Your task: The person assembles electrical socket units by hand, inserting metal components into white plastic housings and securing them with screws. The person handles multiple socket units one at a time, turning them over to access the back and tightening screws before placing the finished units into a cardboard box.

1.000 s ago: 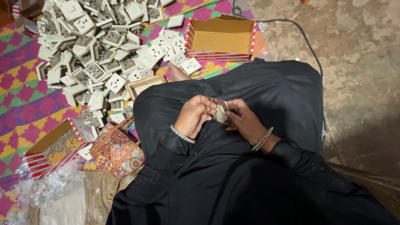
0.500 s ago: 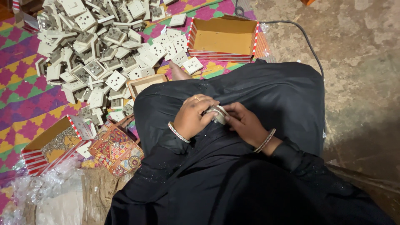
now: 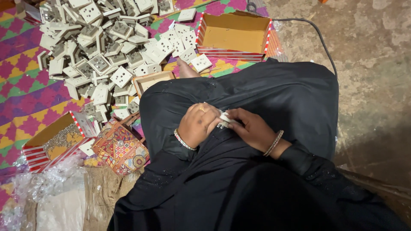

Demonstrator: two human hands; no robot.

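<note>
White socket piece [image 3: 222, 117]: pinched between left hand [image 3: 198, 125] and right hand [image 3: 252, 128], both closed on it over black-robed lap, close for fingertip work. Heap of like sockets [image 3: 107, 55] on patterned mat [image 3: 21, 90], within reach; open cardboard box [image 3: 234, 38] beside.

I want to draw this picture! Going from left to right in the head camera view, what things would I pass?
Striped box of small metal bits → patterned pouch → left hand → small white part held by both hands → right hand → bare concrete floor.
</note>
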